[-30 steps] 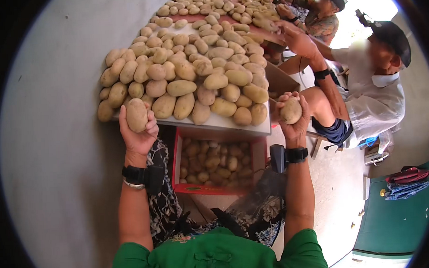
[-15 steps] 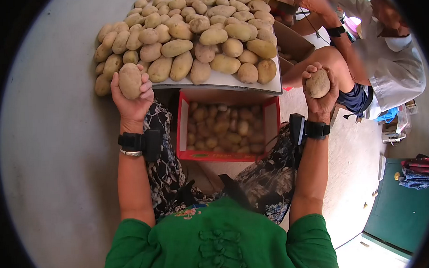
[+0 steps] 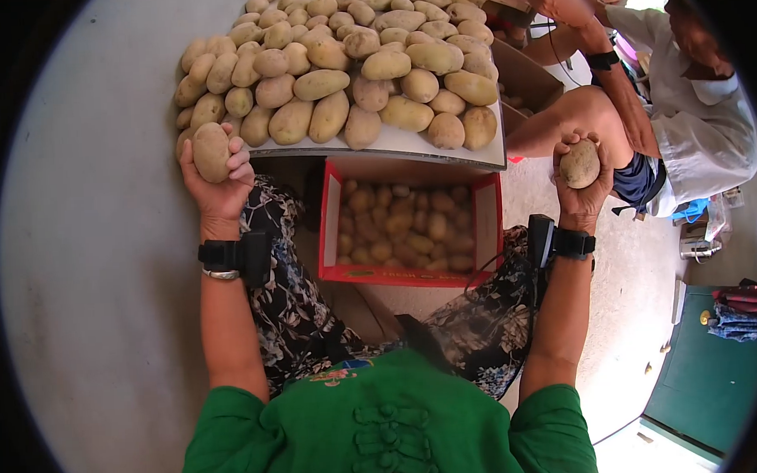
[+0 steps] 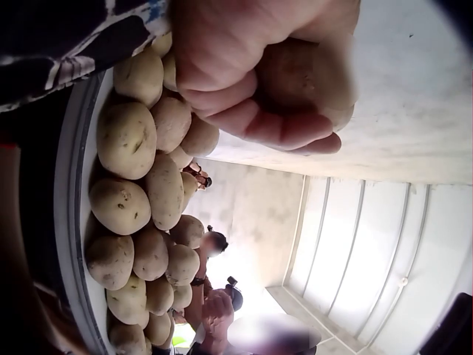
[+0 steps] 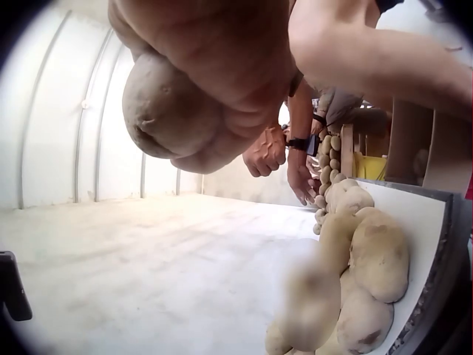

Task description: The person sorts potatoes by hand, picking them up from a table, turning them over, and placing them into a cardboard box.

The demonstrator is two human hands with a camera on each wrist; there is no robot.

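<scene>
In my left hand [image 3: 218, 188] I grip a potato [image 3: 212, 152], palm up, just in front of the left corner of the potato pile [image 3: 319, 84]. The left wrist view shows the fingers curled round this potato [image 4: 307, 81]. My right hand [image 3: 584, 198] holds another potato [image 3: 579, 164], raised well to the right of the table edge. Seen from the right wrist, that potato [image 5: 166, 107] sits in the palm with the fingers wrapped over it. The pile lies on a white tabletop [image 3: 467, 156] between and beyond both hands.
Below the table edge stands a red-rimmed cardboard box [image 3: 328, 230] with many potatoes inside. A seated person [image 3: 692, 134] in a light shirt works at the right, beside another brown box [image 3: 531, 77]. A grey wall [image 3: 104, 246] runs along the left.
Both hands keep their potatoes. My right hand has moved outward to the right, away from the table. The head view has tilted down, so the far people have mostly left the picture.
</scene>
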